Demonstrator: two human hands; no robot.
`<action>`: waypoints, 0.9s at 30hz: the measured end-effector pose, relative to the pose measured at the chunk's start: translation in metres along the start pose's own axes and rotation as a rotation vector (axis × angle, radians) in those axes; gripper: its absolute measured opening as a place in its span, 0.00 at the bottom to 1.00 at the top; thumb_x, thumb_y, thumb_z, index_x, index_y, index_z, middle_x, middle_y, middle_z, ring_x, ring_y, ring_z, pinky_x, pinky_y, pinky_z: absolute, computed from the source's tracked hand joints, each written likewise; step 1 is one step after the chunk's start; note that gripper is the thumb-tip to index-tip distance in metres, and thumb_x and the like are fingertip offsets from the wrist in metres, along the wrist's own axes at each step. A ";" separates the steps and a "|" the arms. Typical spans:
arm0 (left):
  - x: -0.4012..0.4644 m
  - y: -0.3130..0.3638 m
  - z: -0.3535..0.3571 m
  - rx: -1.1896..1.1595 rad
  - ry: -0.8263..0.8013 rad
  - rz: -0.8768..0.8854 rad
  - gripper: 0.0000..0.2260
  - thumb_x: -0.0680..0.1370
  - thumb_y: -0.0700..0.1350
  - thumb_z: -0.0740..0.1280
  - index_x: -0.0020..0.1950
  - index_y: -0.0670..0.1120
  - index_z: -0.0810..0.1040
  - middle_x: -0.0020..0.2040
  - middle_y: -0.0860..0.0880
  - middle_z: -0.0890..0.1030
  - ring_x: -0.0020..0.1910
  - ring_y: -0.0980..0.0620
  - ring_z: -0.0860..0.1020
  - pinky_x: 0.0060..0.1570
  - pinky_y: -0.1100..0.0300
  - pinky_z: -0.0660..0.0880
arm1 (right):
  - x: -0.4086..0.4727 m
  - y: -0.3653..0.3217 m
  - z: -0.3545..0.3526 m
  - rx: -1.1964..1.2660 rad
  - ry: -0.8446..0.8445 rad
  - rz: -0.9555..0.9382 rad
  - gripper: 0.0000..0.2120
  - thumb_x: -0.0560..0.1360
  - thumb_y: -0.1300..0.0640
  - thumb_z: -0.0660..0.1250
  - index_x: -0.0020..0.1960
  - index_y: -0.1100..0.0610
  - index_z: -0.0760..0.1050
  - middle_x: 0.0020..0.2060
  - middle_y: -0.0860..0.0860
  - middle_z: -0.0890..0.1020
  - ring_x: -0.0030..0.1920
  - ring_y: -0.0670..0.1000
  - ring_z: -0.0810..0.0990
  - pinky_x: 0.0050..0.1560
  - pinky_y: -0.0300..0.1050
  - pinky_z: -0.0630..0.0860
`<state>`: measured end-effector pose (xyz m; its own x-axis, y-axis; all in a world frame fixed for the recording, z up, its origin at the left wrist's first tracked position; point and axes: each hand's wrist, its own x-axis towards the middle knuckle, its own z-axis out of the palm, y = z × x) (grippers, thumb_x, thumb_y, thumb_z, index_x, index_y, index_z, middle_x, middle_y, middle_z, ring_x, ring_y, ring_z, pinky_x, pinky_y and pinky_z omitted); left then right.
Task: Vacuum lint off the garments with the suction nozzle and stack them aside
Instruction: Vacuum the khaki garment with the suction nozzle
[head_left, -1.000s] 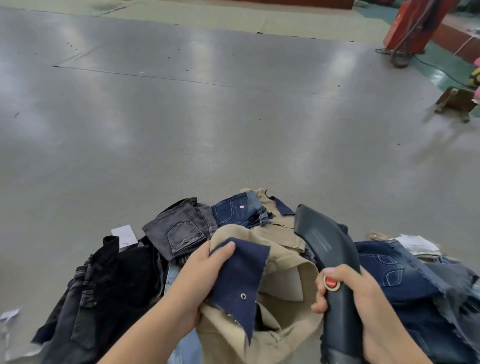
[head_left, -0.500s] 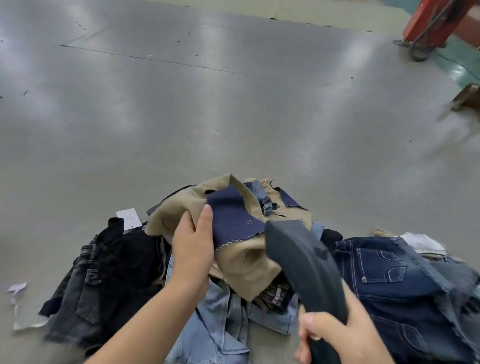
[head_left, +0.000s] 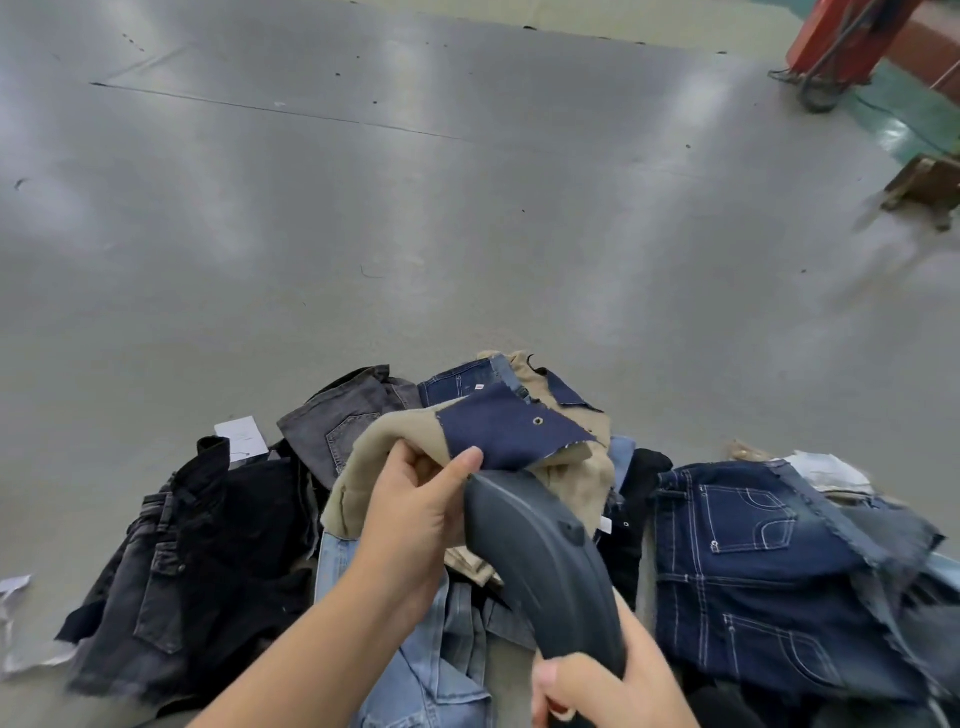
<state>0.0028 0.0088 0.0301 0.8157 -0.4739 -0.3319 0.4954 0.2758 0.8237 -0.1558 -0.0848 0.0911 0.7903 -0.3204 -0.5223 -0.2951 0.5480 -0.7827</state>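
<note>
Khaki garment (head_left: 566, 480) at frame centre, pinched by left hand (head_left: 415, 512); suction nozzle (head_left: 540, 556), gripped by right hand (head_left: 608, 691), slants up-left, its tip just beneath the cloth.

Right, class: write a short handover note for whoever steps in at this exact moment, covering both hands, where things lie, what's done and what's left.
Left hand: grips the tan garment with the navy patch, lifted above the pile.
Right hand: grips the suction nozzle, its tip under the patch at the cloth.
Dark blue jeans lie right, black garments left, light blue jeans underneath, all on the grey table.
Done: no neat stack visible.
Left: finish the tan piece, set it aside, then the rest.
</note>
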 end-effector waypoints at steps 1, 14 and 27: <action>-0.001 -0.001 0.001 0.006 -0.009 0.004 0.21 0.66 0.44 0.72 0.58 0.42 0.75 0.53 0.44 0.84 0.50 0.47 0.83 0.41 0.56 0.81 | -0.002 0.026 0.022 0.047 -0.072 -0.049 0.37 0.52 0.68 0.69 0.61 0.51 0.73 0.27 0.64 0.77 0.23 0.56 0.74 0.26 0.44 0.71; 0.001 0.007 0.002 -0.153 0.115 0.020 0.11 0.75 0.33 0.67 0.56 0.40 0.75 0.51 0.43 0.83 0.45 0.52 0.83 0.38 0.64 0.79 | 0.004 0.018 0.010 -0.162 0.087 -0.116 0.27 0.50 0.68 0.71 0.50 0.68 0.76 0.33 0.68 0.79 0.33 0.62 0.80 0.34 0.49 0.78; -0.008 0.003 0.004 -0.027 0.019 0.031 0.16 0.71 0.35 0.69 0.57 0.41 0.75 0.51 0.44 0.84 0.49 0.47 0.82 0.40 0.59 0.81 | 0.011 0.001 -0.007 0.039 0.189 -0.174 0.21 0.48 0.68 0.68 0.41 0.71 0.68 0.22 0.63 0.69 0.18 0.57 0.69 0.21 0.50 0.74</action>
<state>-0.0038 0.0103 0.0373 0.8363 -0.4485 -0.3154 0.4775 0.3128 0.8211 -0.1515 -0.0933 0.0819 0.7122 -0.5489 -0.4376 -0.1399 0.4999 -0.8547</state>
